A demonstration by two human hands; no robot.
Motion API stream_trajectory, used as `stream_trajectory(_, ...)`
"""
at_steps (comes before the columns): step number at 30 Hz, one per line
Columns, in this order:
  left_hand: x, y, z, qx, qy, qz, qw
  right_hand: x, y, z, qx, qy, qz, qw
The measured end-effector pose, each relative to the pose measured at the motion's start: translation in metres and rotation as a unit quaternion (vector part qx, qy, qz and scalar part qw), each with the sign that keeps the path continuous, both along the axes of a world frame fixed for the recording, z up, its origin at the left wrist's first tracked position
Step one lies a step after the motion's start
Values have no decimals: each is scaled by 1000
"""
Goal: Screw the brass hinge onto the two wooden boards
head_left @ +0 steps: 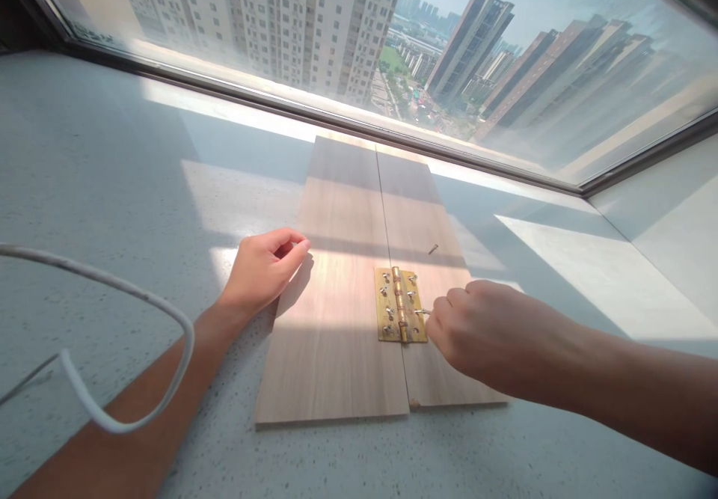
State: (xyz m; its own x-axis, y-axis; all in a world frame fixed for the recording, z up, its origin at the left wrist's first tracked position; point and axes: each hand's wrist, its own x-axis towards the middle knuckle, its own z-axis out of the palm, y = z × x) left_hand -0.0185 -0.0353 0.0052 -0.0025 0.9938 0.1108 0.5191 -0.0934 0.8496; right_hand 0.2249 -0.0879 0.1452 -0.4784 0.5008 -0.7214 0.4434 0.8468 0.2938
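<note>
A brass butt hinge [400,306] lies across the seam between two pale wooden boards, the left board [336,364] and the right board [412,200]. Several silver screws [384,289] stick up from its leaves, and the lowest right hole looks bare. My right hand [465,327] is closed at the hinge's right leaf, its fingertips on a screw [423,311] that shows only in part. Above it on the right board lies a loose screw [434,248]. My left hand [266,267] rests by the left board's edge, thumb and fingertips pressed together, with nothing visible between them.
A white cable [129,286] loops over my left forearm. The boards lie on a speckled pale stone sill [95,162] with sunlit patches. Beyond them runs a dark window frame [252,106] with large glass. A white wall [667,207] bounds the right side.
</note>
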Motion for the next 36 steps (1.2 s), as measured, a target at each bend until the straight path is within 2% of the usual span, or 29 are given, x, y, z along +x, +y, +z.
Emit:
stream_trajectory(3,0,-1,1,-5,-3,-1,1000,-16,4,-2,29,6,-129,991)
stream_trajectory(6,-1,-2,1,-7,-12,-3,1000,-24,16,-1,57,4,-223,973)
stream_trajectory(9,-1,-2,0,-5,-19,-1,1000,-18,29,-1,73,21,-324,943)
stream_trajectory(12,-1,-1,0,-12,-27,1,1000,-4,28,-3,55,59,-416,906)
stream_trajectory(14,0,-1,0,-14,-29,-1,999,4,18,-4,87,71,-402,909)
stream_trajectory(17,-1,-1,0,-9,-24,-4,1000,14,4,-4,90,70,-330,937)
stream_trajectory(19,-1,-1,0,-9,-22,-3,1000,21,0,-3,82,64,-244,964)
stream_trajectory(21,-1,-1,0,-9,-21,-1,1000,26,2,-2,68,70,-124,987)
stream_trajectory(24,-2,-2,0,-8,-20,-3,1000,27,9,1,34,56,31,997)
stream_trajectory(26,-1,-2,0,-9,-19,-4,1000,21,15,2,3,17,75,997)
stream_trajectory(28,-1,-2,0,-13,-18,0,1000,12,21,2,-23,-4,66,998)
stream_trajectory(30,0,-3,1,-15,-20,5,1000,3,26,1,-31,-6,20,999)
stream_trajectory(33,0,-3,1,-13,-24,8,1000,-10,28,0,-8,-5,-74,997)
stream_trajectory(36,-1,-3,1,-15,-25,5,1000,-20,24,-1,35,-5,-187,982)
